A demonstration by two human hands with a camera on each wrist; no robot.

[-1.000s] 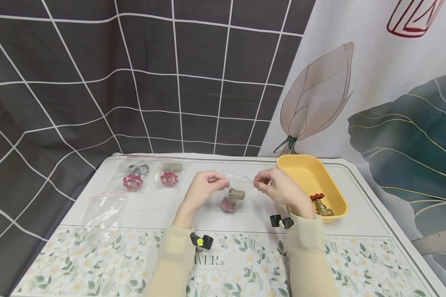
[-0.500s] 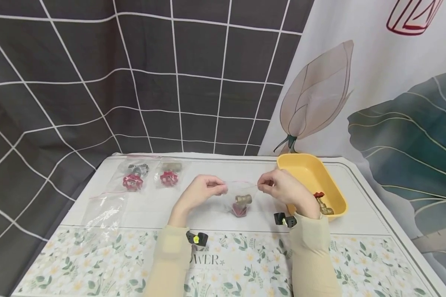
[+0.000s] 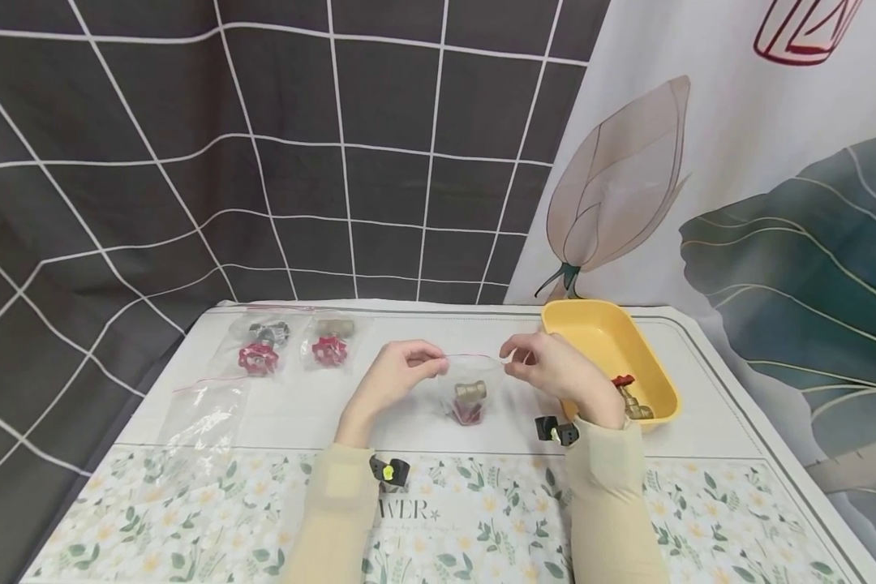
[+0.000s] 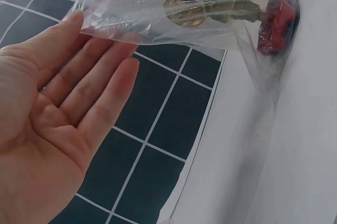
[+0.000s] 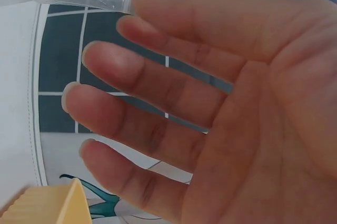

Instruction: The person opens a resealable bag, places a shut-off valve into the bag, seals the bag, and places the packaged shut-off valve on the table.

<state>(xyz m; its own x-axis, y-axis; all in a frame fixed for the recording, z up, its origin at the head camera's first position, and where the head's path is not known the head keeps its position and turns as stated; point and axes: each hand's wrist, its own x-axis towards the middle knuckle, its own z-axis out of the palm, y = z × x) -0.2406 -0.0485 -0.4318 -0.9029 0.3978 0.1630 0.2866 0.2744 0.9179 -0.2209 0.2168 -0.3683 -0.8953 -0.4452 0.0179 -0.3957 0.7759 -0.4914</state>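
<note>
A clear zip bag [image 3: 448,380] hangs between my two hands, its red-lined mouth drawn across at the top. Inside it a brass valve [image 3: 470,392] stands with its red handwheel [image 4: 276,21] down, close to the table. My left hand [image 3: 401,375] pinches the bag's top left corner between thumb and fingers. At the opposite corner my right hand [image 3: 551,369] pinches the top edge with thumb and forefinger; in the right wrist view its other fingers [image 5: 113,108] spread apart.
A yellow bin [image 3: 584,320] with a red-handled brass valve [image 3: 633,403] in it stands just right of my right hand. Two bagged valves, a larger [image 3: 259,357] and a smaller [image 3: 330,350], lie at the back left. An empty zip bag [image 3: 200,422] lies nearer on the left.
The bag with the valve has come down and a little right, toward my body, and now hangs straighter. Both hands keep their pinch on its top corners.
</note>
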